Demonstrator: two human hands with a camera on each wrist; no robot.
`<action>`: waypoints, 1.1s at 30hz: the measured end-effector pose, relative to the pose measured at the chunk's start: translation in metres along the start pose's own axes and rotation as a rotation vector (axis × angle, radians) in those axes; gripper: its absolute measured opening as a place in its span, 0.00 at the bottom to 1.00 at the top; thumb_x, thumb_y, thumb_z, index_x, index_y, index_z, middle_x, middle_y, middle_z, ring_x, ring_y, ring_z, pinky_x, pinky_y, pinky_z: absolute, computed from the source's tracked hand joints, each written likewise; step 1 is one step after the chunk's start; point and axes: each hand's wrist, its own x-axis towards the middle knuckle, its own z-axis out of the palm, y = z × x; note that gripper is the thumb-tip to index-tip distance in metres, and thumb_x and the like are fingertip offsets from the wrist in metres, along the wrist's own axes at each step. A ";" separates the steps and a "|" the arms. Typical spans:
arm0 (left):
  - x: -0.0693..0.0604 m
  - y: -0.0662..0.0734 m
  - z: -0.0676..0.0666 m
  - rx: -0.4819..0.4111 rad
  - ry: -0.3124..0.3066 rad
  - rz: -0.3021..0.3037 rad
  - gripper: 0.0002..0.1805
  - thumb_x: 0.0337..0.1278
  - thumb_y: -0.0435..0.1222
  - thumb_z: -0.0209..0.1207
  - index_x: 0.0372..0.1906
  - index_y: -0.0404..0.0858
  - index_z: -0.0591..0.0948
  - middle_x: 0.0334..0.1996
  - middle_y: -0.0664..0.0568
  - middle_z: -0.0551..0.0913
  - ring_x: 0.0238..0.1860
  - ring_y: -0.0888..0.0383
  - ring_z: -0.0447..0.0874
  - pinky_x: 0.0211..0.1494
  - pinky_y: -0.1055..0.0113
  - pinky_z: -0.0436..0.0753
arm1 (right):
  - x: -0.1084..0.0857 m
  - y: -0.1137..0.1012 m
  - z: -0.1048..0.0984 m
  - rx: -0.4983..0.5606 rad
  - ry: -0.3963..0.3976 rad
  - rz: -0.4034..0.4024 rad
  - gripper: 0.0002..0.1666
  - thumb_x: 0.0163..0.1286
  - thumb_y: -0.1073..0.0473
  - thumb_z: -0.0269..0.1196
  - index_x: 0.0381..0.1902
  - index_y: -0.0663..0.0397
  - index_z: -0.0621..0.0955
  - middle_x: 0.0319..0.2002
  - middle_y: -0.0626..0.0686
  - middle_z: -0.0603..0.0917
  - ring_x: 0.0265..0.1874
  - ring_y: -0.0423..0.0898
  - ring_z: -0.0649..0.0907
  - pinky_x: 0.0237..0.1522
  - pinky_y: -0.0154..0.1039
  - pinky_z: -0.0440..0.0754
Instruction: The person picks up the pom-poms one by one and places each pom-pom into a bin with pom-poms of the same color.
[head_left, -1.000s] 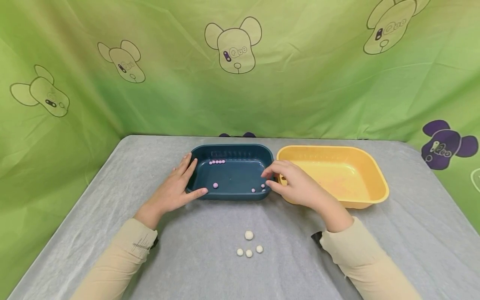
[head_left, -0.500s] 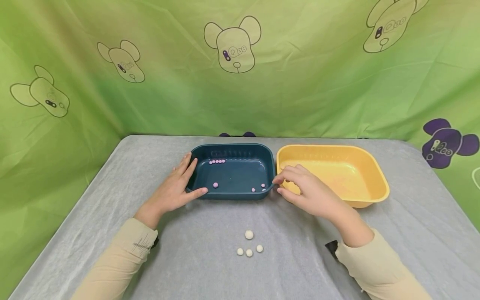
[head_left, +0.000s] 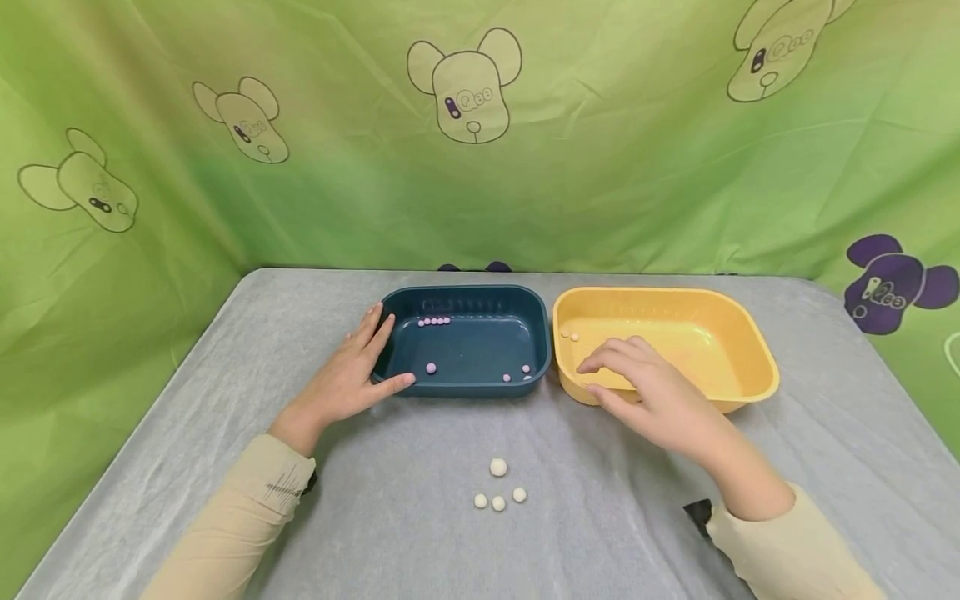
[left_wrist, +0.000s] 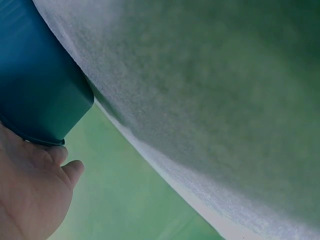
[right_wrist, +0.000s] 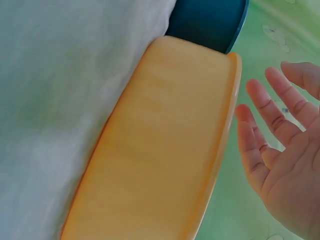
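The left hand (head_left: 341, 381) rests on the left end of the dark blue tray (head_left: 461, 390), fingers spread along its rim; in the left wrist view the hand (left_wrist: 35, 185) touches the blue tray's wall (left_wrist: 45, 85). Over the near left part of the yellow tray (head_left: 761, 375) hovers the right hand (head_left: 663, 400), fingers relaxed and holding nothing. The right wrist view shows that hand (right_wrist: 290, 150) beside the yellow wall (right_wrist: 155, 140). Small pink balls lie in the blue tray: a row (head_left: 434, 322), a larger ball (head_left: 431, 368) and a few at the right.
Two small pale balls (head_left: 570, 336) lie at the yellow tray's left end. Several white balls (head_left: 498, 467) sit on the grey cloth (head_left: 390, 517) in front of the trays. A green patterned curtain (head_left: 337, 208) stands behind.
The right hand has moved right, from the blue tray's right end to above the yellow tray, uncovering the two pale balls there. The left hand has stayed in place.
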 end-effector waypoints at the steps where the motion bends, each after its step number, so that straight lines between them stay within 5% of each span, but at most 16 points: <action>1: 0.000 0.000 0.000 0.000 0.000 0.001 0.55 0.62 0.66 0.54 0.81 0.42 0.44 0.81 0.45 0.34 0.82 0.49 0.32 0.79 0.39 0.48 | -0.002 0.001 -0.001 -0.001 0.009 0.001 0.11 0.65 0.64 0.67 0.44 0.46 0.84 0.44 0.42 0.83 0.48 0.41 0.76 0.51 0.40 0.74; 11: 0.000 -0.001 -0.001 0.001 -0.003 0.006 0.55 0.61 0.66 0.54 0.81 0.42 0.44 0.81 0.47 0.33 0.82 0.48 0.33 0.79 0.39 0.48 | -0.018 0.010 -0.014 -0.018 0.064 0.009 0.15 0.62 0.66 0.68 0.45 0.44 0.83 0.47 0.44 0.82 0.50 0.43 0.75 0.54 0.35 0.69; 21: -0.001 -0.001 -0.001 -0.013 -0.009 0.006 0.54 0.62 0.66 0.54 0.81 0.43 0.44 0.81 0.47 0.33 0.82 0.49 0.32 0.79 0.39 0.47 | -0.034 0.024 -0.022 0.009 0.142 0.021 0.21 0.58 0.70 0.69 0.49 0.48 0.83 0.52 0.48 0.81 0.56 0.39 0.73 0.62 0.16 0.57; 27: -0.001 -0.002 0.000 -0.011 -0.001 0.008 0.55 0.61 0.66 0.54 0.81 0.43 0.44 0.81 0.45 0.34 0.82 0.49 0.33 0.79 0.39 0.48 | -0.044 0.032 -0.026 -0.012 0.140 0.038 0.23 0.61 0.67 0.69 0.55 0.49 0.81 0.60 0.57 0.79 0.69 0.36 0.67 0.70 0.18 0.50; 33: 0.000 -0.002 -0.001 -0.016 -0.011 0.000 0.54 0.62 0.66 0.54 0.81 0.44 0.44 0.82 0.48 0.33 0.82 0.50 0.33 0.80 0.40 0.47 | -0.056 0.039 -0.031 -0.023 0.108 0.100 0.28 0.66 0.62 0.67 0.63 0.50 0.77 0.67 0.60 0.74 0.77 0.46 0.60 0.78 0.30 0.47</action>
